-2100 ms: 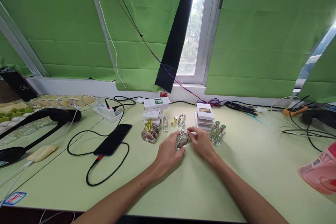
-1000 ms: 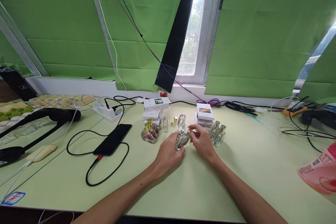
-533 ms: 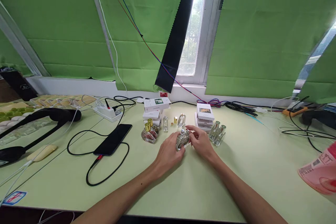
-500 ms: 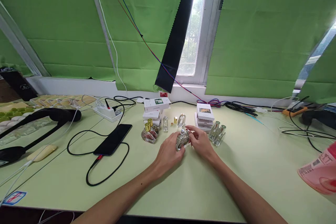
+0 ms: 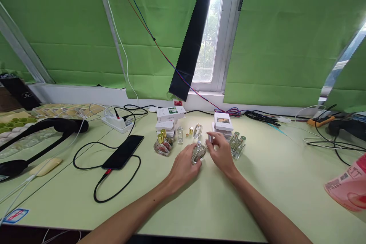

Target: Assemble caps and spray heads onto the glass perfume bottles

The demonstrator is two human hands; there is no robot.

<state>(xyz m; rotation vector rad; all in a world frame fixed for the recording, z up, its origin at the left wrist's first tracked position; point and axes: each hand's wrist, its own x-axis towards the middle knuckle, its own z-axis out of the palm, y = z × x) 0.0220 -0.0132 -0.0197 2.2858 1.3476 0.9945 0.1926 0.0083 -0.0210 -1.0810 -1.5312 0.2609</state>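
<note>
The bottle (image 5: 198, 153) in my left hand (image 5: 184, 163) is smooth, clear, glossy glass — its neck (image 5: 199, 143) shines like metal. On the left, gold caps (image 5: 163, 132) gleam with a metallic finish. The far boxes (image 5: 170, 114) look like matt white card. The tabletop (image 5: 206, 207) is smooth with a faint sheen; the phone (image 5: 123, 152) at left is glossy black — and farther off, the green blinds (image 5: 286, 38) are matt, creased cloth.
</note>
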